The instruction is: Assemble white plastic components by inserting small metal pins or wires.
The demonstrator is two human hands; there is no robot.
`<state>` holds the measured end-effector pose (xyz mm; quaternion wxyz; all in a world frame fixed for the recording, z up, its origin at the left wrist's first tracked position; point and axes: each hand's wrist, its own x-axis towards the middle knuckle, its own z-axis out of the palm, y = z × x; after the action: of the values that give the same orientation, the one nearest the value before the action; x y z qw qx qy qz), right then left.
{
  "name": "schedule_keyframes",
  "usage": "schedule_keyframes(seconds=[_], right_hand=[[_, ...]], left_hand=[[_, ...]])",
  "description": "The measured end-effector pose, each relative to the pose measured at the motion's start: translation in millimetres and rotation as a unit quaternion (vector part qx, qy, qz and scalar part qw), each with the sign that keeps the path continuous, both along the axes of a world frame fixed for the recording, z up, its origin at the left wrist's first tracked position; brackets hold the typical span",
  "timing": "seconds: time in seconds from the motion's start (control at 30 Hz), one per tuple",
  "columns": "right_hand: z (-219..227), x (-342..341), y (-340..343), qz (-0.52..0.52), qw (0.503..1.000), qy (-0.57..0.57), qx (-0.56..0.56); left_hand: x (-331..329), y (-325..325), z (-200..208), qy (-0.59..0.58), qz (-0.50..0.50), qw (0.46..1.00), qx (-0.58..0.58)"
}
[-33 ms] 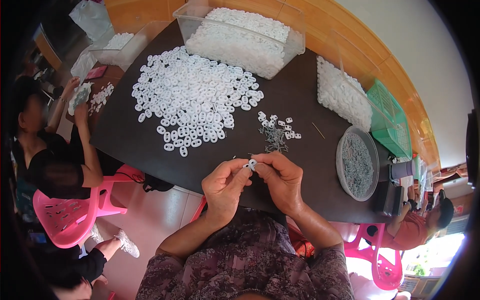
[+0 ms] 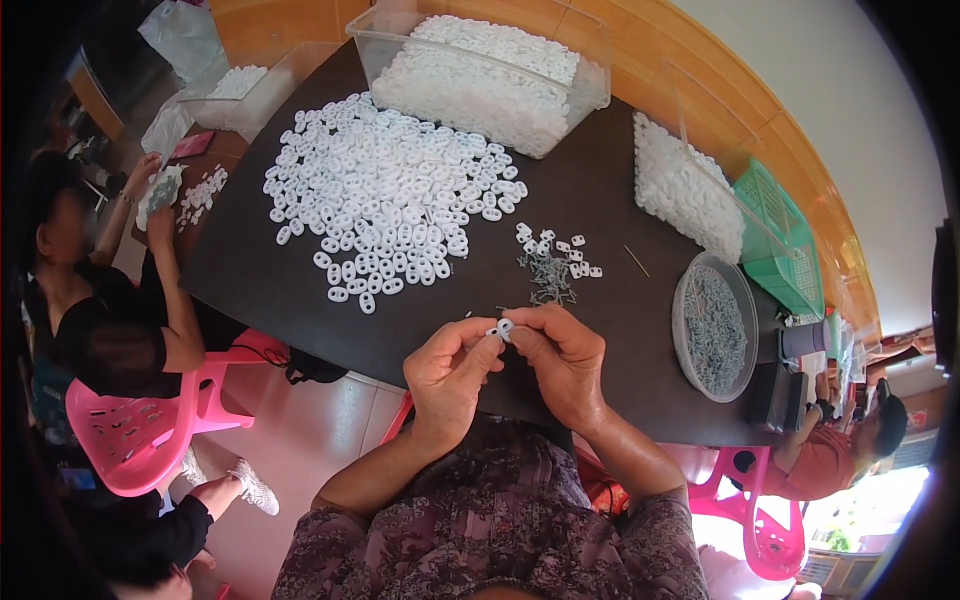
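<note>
Close to the table's near edge, my left hand (image 2: 447, 377) and my right hand (image 2: 562, 362) meet at a small white oval plastic piece with two holes (image 2: 499, 329). Both hands pinch it between thumb and fingertips. Whether a screw sits in it is too small to tell. Just beyond my hands lies a small heap of grey screws (image 2: 549, 276), with several small white plastic pieces (image 2: 581, 256) around it. Farther left spreads a large pile of white two-holed pieces (image 2: 385, 190).
Clear bins of white pieces (image 2: 480, 85) (image 2: 685, 185) stand at the back. At right are a round tub of screws (image 2: 715, 325), a green basket (image 2: 782, 240) and a black box (image 2: 777, 397). A thin stick (image 2: 637, 261) lies nearby. Other people sit left and right by pink chairs (image 2: 165, 420).
</note>
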<state>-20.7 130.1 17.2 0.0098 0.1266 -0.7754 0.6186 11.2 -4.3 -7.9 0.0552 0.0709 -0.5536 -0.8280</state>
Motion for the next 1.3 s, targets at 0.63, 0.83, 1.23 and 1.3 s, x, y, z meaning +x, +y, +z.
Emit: schedule_keyframes(seconds=[0.63,0.83,1.23,1.3], right_hand=[[-2.2,2.3,-5.6,-0.022,0.992,0.111,0.052],[-4.2,2.9,-3.5,-0.009,0.990,0.124,0.063],[-3.1,1.5,0.5,0.004,0.993,0.102,0.055],[-2.1,2.1,2.4,0.013,0.993,0.105,0.053]], left_hand=[[-1.0,1.1,-3.9,0.003,-0.014,0.997,0.074],[-2.5,-0.8,-5.1,0.015,-0.024,0.996,0.085],[-4.6,-1.1,4.5,0.015,-0.044,0.996,0.081],[-5.3,-1.7,3.4,0.009,-0.046,0.995,0.087]])
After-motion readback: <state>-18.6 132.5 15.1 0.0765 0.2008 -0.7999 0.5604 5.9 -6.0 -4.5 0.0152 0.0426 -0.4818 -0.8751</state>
